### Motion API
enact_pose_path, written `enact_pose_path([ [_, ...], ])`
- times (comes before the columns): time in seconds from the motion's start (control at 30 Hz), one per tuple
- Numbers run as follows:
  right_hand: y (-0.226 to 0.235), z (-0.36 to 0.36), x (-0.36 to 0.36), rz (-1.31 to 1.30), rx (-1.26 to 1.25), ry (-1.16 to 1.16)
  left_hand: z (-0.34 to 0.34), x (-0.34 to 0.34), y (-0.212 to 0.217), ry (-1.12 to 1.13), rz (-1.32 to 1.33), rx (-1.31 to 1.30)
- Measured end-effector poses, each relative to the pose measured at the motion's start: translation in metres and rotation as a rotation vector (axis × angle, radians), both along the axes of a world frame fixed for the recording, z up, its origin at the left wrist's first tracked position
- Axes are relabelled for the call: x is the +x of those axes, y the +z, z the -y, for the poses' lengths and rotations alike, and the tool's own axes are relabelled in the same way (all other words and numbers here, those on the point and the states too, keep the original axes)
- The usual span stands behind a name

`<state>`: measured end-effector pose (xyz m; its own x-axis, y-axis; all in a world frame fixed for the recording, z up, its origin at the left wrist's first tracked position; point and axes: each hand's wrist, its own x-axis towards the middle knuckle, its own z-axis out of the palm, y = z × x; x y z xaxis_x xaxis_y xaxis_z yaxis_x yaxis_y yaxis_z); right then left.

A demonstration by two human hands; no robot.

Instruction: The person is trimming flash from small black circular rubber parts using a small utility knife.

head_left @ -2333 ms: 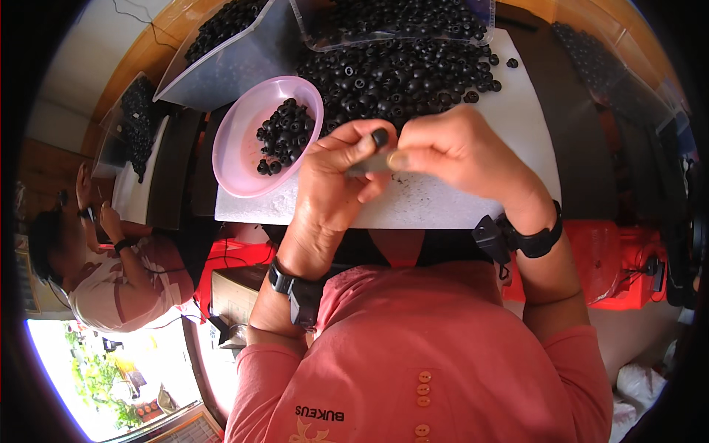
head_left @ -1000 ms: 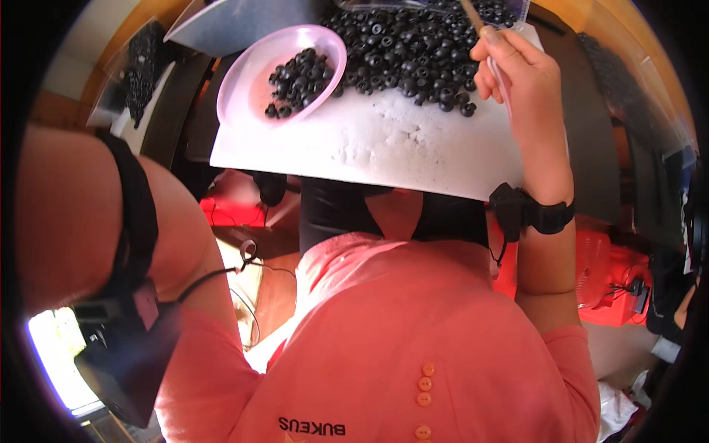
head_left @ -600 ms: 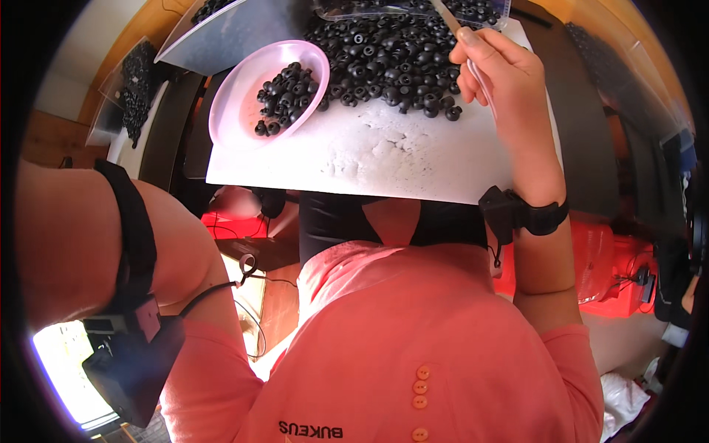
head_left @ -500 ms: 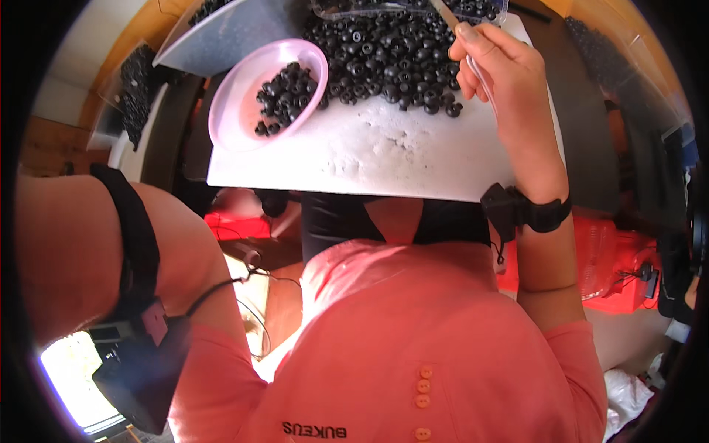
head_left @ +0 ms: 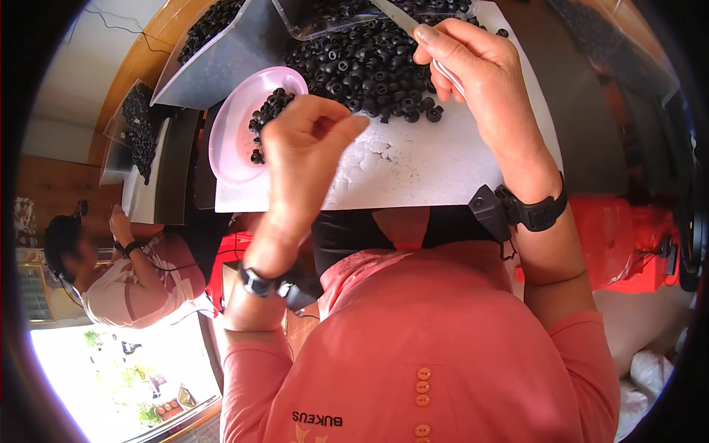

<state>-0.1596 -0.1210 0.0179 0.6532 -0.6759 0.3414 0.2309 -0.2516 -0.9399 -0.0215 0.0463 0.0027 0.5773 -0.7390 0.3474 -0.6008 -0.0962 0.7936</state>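
On my feed, I have the bowl (head_left: 230, 149) on the left part of the surface (head_left: 443, 173), with pieces (head_left: 275, 105) inside. Right of it lies the pile (head_left: 377, 72). One bin (head_left: 218, 68) stands behind the bowl, a second bin (head_left: 325, 33) behind the pile.

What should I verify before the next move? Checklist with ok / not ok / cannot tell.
1. Knife secured: ok, the right grip is closed around its pale handle.
2. Knife clear of the left grip: ok, they are apart, with the tip pointing away toward the far side.
3. Piece in the left grip: cannot tell, thumb and fingers are drawn in and no piece shows.
4. Room in the pink bowl: ok, bare wall shows beside the heaped pieces.
5. Left grip clear of the bowl: cannot tell, it covers part of it in this view.
6. Loose black pieces contained: not ok, they spread over the white sheet.
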Motion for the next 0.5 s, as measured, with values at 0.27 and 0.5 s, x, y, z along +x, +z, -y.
enact_pose_path([
  [0.27,-0.007,0.007,0.004,0.028,-0.002,-0.029,0.038,0.005,-0.035,0.127,0.317,0.036],
  [0.5,-0.007,0.005,0.004,0.013,-0.013,0.007,0.037,0.013,-0.043,0.062,0.373,-0.032],
])
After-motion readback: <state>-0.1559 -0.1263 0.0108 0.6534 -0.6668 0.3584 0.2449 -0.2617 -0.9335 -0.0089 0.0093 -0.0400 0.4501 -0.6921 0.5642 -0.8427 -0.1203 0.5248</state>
